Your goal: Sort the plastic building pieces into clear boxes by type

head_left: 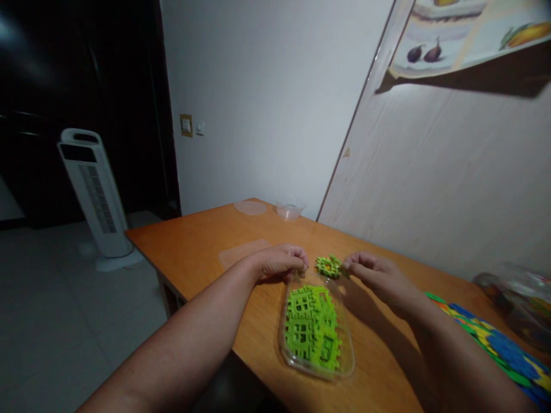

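A clear plastic container (349, 358) lies on the table with bright green interlocking plastic pieces (312, 324) in it, some with window-like cutouts. My left hand (282, 262) is closed beside the container's far left corner; whatever its fingertips grip is hidden. Just beyond the far rim sits a small cluster of green pieces (326, 266) with some yellow or orange showing. My right hand (373, 276) is at the right of this cluster, its thumb and fingers pinched on a green plastic piece (345, 271) that is mostly covered by the fingertips.
Flat clear lids (245, 251) lie on the wooden table (193, 229), near a clear bowl (290, 210) at the back. Colourful flat pieces (495, 344) and a plastic bag (516, 298) occupy the right. A wall borders the table; a white tower fan (97, 195) stands on the floor.
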`<state>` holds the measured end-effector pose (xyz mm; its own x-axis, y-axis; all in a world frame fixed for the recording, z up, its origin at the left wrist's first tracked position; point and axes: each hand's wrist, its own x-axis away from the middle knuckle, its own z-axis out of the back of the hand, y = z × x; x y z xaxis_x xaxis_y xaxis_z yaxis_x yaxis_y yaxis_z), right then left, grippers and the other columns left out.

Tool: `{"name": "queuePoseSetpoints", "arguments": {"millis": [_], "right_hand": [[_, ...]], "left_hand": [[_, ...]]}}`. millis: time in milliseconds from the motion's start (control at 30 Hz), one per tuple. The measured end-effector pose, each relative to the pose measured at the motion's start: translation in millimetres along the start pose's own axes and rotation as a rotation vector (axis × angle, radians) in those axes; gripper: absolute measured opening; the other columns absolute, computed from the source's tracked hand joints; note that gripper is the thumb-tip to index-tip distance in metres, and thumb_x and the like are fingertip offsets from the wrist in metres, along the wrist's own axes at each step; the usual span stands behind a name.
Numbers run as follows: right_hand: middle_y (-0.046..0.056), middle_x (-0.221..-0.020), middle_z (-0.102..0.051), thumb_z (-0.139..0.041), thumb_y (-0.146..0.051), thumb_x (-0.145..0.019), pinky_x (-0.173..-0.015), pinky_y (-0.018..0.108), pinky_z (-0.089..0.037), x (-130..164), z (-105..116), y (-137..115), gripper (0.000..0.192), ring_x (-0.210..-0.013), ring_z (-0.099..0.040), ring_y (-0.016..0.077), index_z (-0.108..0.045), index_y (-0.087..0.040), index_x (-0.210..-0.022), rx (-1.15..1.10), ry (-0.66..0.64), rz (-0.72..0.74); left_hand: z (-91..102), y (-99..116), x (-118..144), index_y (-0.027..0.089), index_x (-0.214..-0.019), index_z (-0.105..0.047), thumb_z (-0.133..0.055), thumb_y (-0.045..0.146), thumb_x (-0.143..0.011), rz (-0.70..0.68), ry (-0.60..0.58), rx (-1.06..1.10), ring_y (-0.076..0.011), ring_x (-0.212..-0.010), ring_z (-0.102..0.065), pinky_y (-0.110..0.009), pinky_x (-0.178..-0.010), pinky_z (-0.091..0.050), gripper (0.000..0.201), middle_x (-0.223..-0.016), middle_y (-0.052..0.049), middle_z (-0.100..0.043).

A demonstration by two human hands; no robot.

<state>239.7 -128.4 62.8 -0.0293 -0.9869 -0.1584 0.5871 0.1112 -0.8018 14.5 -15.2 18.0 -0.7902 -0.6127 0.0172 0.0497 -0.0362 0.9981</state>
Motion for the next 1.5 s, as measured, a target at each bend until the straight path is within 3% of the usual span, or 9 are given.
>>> {"name": "queuePoseSetpoints", "arguments": {"millis": [133, 267, 567, 733, 933, 1067, 1167, 1333, 1500], "right_hand": [[0.002, -0.078, -0.064, -0.059, -0.042, -0.084, -0.066, 0.026, -0.043, 6, -10, -25, 0.025, -0.073, -0.056, 0.0152, -0.065, -0.018, -0.084, 0.043, -0.114, 0.119], [0.004, -0.086, -0.067, -0.059, -0.032, -0.084, -0.074, 0.029, -0.046, 9, -20, -28, 0.017, -0.082, -0.060, 0.0179, -0.069, -0.019, -0.087, 0.142, -0.190, 0.227], [0.005, -0.093, -0.072, -0.053, -0.031, -0.082, -0.083, 0.034, -0.049, -3, -19, -6, 0.022, -0.090, -0.065, 0.0211, -0.069, -0.019, -0.092, 0.136, 0.034, 0.158], [0.012, -0.110, -0.070, -0.051, -0.025, -0.080, -0.088, 0.037, -0.048, -12, -22, 27, 0.034, -0.103, -0.063, 0.0254, -0.068, -0.018, -0.108, 0.324, 0.206, 0.048], [0.009, -0.118, -0.067, -0.053, -0.025, -0.081, -0.095, 0.037, -0.042, -17, -28, 61, 0.044, -0.109, -0.058, 0.0257, -0.062, -0.021, -0.124, 0.598, 0.052, 0.120], [0.012, -0.114, -0.064, -0.055, -0.042, -0.085, -0.092, 0.037, -0.042, -19, -31, 63, 0.048, -0.107, -0.056, 0.0270, -0.059, -0.020, -0.128, 0.735, 0.102, 0.118], [0.014, -0.130, -0.057, -0.051, -0.050, -0.088, -0.097, 0.040, -0.038, -22, -37, 61, 0.055, -0.119, -0.050, 0.0295, -0.054, -0.021, -0.135, 0.761, 0.137, 0.123], [0.009, -0.123, -0.063, -0.050, -0.041, -0.090, -0.094, 0.038, -0.039, -25, -42, 60, 0.038, -0.114, -0.052, 0.0262, -0.064, -0.027, -0.122, 0.717, 0.047, 0.151], [0.006, -0.110, -0.068, -0.059, -0.035, -0.083, -0.091, 0.036, -0.041, -25, -32, 62, 0.028, -0.104, -0.056, 0.0242, -0.072, -0.026, -0.106, 0.634, 0.086, 0.163]], "left_hand": [[-0.2, -1, 0, 0.016, -0.084, -0.057, -0.062, 0.024, -0.067, -0.005, 0.009, 0.031, -0.0052, -0.044, -0.042, -0.019, -0.043, -0.030, 0.019, -0.065, 0.003, -0.056], [-1.4, -2, -1, 0.016, -0.081, -0.056, -0.061, 0.027, -0.068, -0.010, 0.015, 0.071, -0.0055, -0.044, -0.041, -0.019, -0.043, -0.029, 0.017, -0.060, 0.004, -0.052], [-0.2, 0, -1, 0.016, -0.081, -0.056, -0.062, 0.028, -0.069, 0.013, -0.016, 0.080, -0.0053, -0.043, -0.042, -0.019, -0.043, -0.029, 0.018, -0.064, 0.002, -0.058], [-0.7, 2, 1, 0.016, -0.082, -0.057, -0.063, 0.019, -0.063, 0.050, -0.025, 0.055, -0.0053, -0.044, -0.043, -0.018, -0.043, -0.030, 0.020, -0.065, 0.002, -0.058], [-2.7, 2, 4, 0.017, -0.085, -0.056, -0.065, 0.014, -0.062, 0.036, -0.027, 0.082, -0.0055, -0.045, -0.045, -0.018, -0.045, -0.032, 0.025, -0.063, 0.003, -0.056], [-2.7, 2, 4, 0.016, -0.086, -0.058, -0.067, 0.014, -0.063, 0.011, -0.068, 0.104, -0.0061, -0.046, -0.047, -0.019, -0.045, -0.034, 0.026, -0.064, 0.003, -0.057], [-2.3, 2, 4, 0.016, -0.087, -0.058, -0.067, 0.014, -0.064, -0.005, -0.054, 0.091, -0.0063, -0.047, -0.048, -0.018, -0.045, -0.034, 0.024, -0.065, 0.002, -0.057], [-2.4, 2, 3, 0.016, -0.085, -0.058, -0.065, 0.014, -0.064, 0.001, -0.069, 0.089, -0.0063, -0.046, -0.048, -0.018, -0.045, -0.034, 0.023, -0.064, 0.002, -0.057], [-0.2, 1, 2, 0.016, -0.086, -0.057, -0.064, 0.015, -0.065, 0.012, -0.074, 0.077, -0.0058, -0.047, -0.047, -0.018, -0.046, -0.035, 0.022, -0.065, 0.003, -0.057]]}}
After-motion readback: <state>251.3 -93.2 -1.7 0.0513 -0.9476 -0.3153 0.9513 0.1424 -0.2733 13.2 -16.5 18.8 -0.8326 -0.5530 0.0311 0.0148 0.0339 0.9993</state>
